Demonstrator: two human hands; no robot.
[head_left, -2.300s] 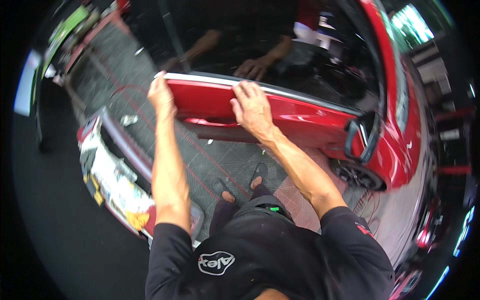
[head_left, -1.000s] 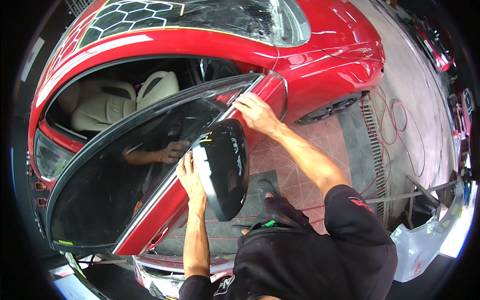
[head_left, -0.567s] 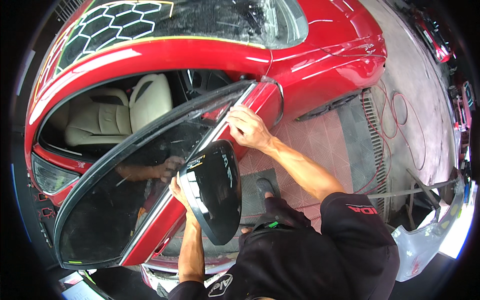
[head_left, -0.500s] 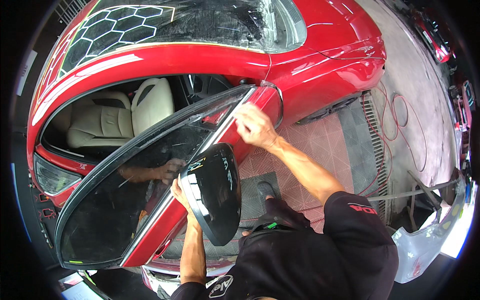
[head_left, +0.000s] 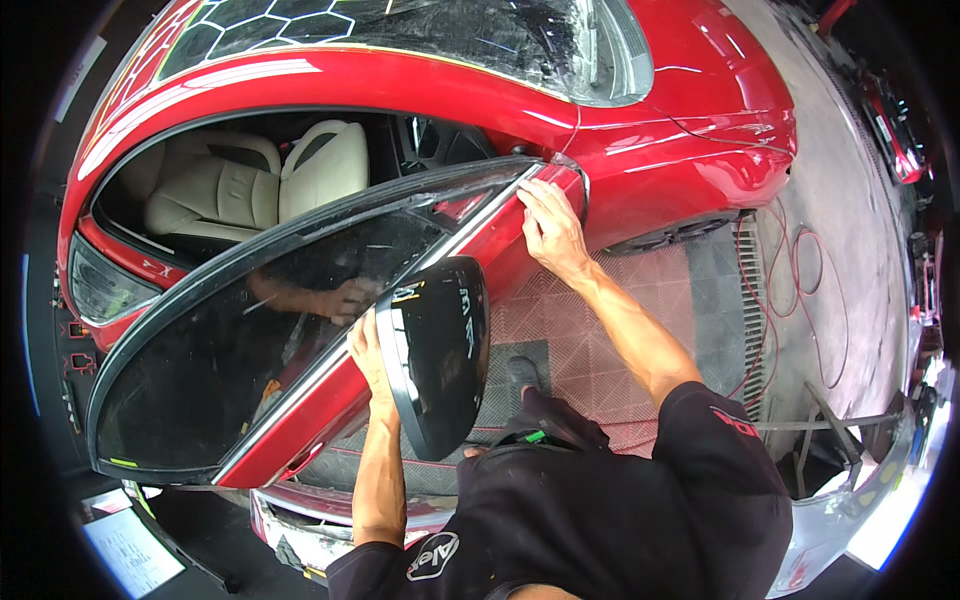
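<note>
Both hands are on the red car door point(head_left: 345, 398) rn, which is swung out from the red car point(head_left: 350, 85) and runs diagonally under them. R hand point(head_left: 552, 230) is up at the door's front end, fingers stretched out w/ a slight bend, tips resting by the shiny trim strip point(head_left: 480, 218) along the bottom of the window. L hand point(head_left: 368, 350) is further back on the same edge, fingers laid over the trim; can't tell if it's actually gripping, bc the black side mirror point(head_left: 445, 360) covers part of it. Mirror sits just right of the L hand, and btw it's closer to the body than the R one.

Dark window glass point(head_left: 230, 380) spreads out left of the L hand, w/ a reflection of hand + forearm just beyond the real one. Past the glass, up-left of the L hand, you can see a cream seat point(head_left: 240, 195) thru the doorway. Windshield point(head_left: 610, 60) is farther out, beyond the R hand.

Below/right of the R hand = reddish floor tiles point(head_left: 625, 320), then a drain grate point(head_left: 752, 290) well off to its right. One dark shoe point(head_left: 523, 372) shows on the floor between the forearms, right of the mirror.
</note>
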